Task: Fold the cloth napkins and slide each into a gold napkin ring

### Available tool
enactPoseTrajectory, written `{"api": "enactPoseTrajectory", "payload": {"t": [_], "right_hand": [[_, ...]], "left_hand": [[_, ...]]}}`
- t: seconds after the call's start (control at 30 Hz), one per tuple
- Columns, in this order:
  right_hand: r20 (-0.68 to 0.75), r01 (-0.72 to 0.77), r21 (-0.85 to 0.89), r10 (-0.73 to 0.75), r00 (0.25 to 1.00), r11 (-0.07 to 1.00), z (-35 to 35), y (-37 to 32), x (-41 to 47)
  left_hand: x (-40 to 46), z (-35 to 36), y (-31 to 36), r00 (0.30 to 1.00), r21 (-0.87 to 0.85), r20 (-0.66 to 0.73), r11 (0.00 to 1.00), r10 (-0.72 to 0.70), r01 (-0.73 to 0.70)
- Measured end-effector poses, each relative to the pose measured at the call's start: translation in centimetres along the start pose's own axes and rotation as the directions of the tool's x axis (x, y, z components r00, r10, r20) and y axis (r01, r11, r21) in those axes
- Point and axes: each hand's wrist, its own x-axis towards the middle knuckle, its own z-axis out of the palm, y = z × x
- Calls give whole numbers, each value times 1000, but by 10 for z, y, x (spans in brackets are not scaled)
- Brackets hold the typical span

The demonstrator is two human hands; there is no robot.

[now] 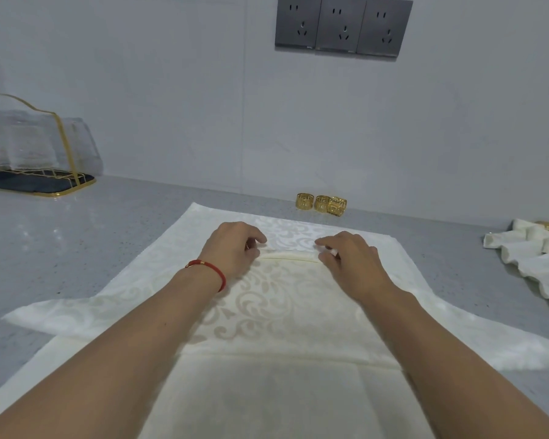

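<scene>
A: Where is the napkin, and how does it lie?

B: It lies flat on the counter right in front of you, under both your forearms. Its near flap is folded away from you, so the flap's free edge runs left to right across the middle, and the long axis of the cloth also runs left to right, with the side corners spread wide.

A: And your hands?

B: Both reach straight ahead, palms down. Your left hand, red bracelet at the wrist, has its fingers curled and pinches the left end of that folded edge. Your right hand mirrors it, fingers curled and pinching the right end. The two hands are near each other, with a short stretch of hem between them.

A: The count?

B: One napkin under your hands. Three gold rings stand clustered by the wall just beyond it, two of them touching. At the right edge sits a heap of done napkins; how many, I cannot tell. A rack stands far left, and three sockets are on the wall.
</scene>
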Motion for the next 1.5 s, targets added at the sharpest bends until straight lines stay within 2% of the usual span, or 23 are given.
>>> {"api": "enactPoseTrajectory", "payload": {"t": [0.1,0.23,0.33,0.4,0.47,0.57,0.7,0.8,0.87,1.03,1.2,1.27,1.4,1.5], "right_hand": [[-13,38,-57,-39,999,998,-3,-3,1],[-34,118,-190,-126,991,975,-8,-10,-2],[30,224,-314,-226,974,923,-14,-13,-4],[106,291,-369,-271,957,883,-20,-18,-2],[185,284,-348,-232,955,894,-28,-22,1],[270,163,-222,-100,958,961,-38,-25,4],[157,-1,51,-7,988,999,-31,-16,2],[111,-44,216,21,994,975,-24,-6,-4],[116,-47,259,18,993,965,-23,-3,-6],[101,-17,167,0,995,986,-25,-11,-8],[121,150,-103,-138,983,983,-31,-18,-18],[160,202,-167,-175,971,965,-35,-21,-20],[217,165,-118,-137,967,979,-43,-22,-29],[74,107,18,-108,991,994,-35,-24,-47]], "left_hand": [[3,0,1,998,128,61,991,28,-36],[-2,-5,10,994,359,58,927,96,-111],[-9,-8,19,979,493,71,847,191,-200],[-11,-11,25,970,522,115,817,215,-243],[-10,-14,27,963,511,177,817,204,-267],[-10,-19,26,955,452,255,855,149,-254],[-8,-20,15,980,300,185,945,74,-128],[-8,-18,9,986,247,155,964,65,-102],[-8,-16,9,987,234,157,969,46,-83],[-9,-18,15,986,226,165,973,3,-41],[-16,-23,28,981,421,181,895,76,-147],[-19,-25,31,970,441,229,880,77,-174],[-21,-37,27,943,303,332,947,-1,-106],[-19,-43,25,954,213,300,973,22,-90]]}}
